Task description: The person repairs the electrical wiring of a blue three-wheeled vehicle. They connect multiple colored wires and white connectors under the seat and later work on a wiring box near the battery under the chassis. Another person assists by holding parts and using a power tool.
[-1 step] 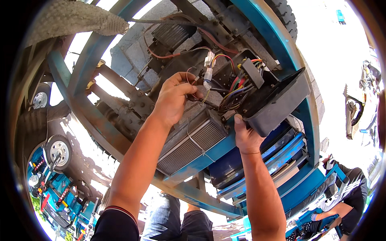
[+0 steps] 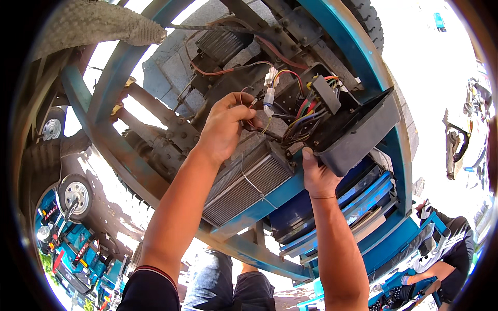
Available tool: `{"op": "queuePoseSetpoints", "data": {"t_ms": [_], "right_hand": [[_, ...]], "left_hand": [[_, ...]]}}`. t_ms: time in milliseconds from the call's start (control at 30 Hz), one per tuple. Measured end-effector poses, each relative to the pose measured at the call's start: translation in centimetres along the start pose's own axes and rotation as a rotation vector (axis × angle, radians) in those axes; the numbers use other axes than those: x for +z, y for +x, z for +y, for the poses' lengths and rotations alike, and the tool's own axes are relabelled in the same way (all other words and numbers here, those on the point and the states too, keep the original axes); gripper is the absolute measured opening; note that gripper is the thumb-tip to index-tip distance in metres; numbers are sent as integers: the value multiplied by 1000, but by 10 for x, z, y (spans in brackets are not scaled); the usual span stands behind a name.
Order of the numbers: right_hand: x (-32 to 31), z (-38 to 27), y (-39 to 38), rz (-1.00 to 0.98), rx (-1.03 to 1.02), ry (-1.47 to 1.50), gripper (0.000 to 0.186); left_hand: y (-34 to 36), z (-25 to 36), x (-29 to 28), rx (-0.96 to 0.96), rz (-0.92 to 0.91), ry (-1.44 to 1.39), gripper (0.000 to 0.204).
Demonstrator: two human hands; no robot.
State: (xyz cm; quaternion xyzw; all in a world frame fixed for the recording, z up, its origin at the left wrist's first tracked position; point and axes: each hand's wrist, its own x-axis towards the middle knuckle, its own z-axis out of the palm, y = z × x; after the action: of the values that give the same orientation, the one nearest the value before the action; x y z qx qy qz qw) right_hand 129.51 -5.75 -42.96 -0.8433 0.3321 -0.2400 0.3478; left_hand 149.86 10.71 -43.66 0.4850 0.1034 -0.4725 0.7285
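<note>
My left hand (image 2: 224, 122) is closed in a pinch on thin wires (image 2: 251, 120) with loose ends. Just beside its fingertips hangs a white plug connector (image 2: 269, 96), joined to a second white connector block (image 2: 271, 76) with coloured wires. My right hand (image 2: 320, 176) grips the lower left edge of a tilted black plastic box (image 2: 358, 140), thumb up by the edge and other fingers hidden beneath it. Inside and beside the box runs a bundle of coloured wires (image 2: 311, 106). Below my left hand sits a finned metal unit (image 2: 249, 181).
A blue metal frame (image 2: 363, 46) surrounds the work, with a tyre (image 2: 367, 20) beyond its far side. A rough, pale wrapped bar (image 2: 104, 23) crosses the upper left. Another blue vehicle (image 2: 85, 249) stands lower left. A person (image 2: 448, 243) sits at lower right.
The fingers of my left hand shift very slightly at the wires, and the white plug tilts a little. My right hand stays where it was.
</note>
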Motion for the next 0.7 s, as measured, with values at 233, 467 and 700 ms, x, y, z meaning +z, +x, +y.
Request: {"op": "queuePoseSetpoints", "data": {"t_ms": [233, 467, 700], "right_hand": [[0, 1, 1, 3, 0, -1, 82], [0, 3, 1, 10, 3, -3, 81], [2, 2, 2, 17, 3, -3, 79]], "left_hand": [[5, 9, 8, 5, -116, -9, 23], [-1, 15, 33, 72, -87, 52, 25], [3, 14, 39, 91, -7, 98, 23]]}}
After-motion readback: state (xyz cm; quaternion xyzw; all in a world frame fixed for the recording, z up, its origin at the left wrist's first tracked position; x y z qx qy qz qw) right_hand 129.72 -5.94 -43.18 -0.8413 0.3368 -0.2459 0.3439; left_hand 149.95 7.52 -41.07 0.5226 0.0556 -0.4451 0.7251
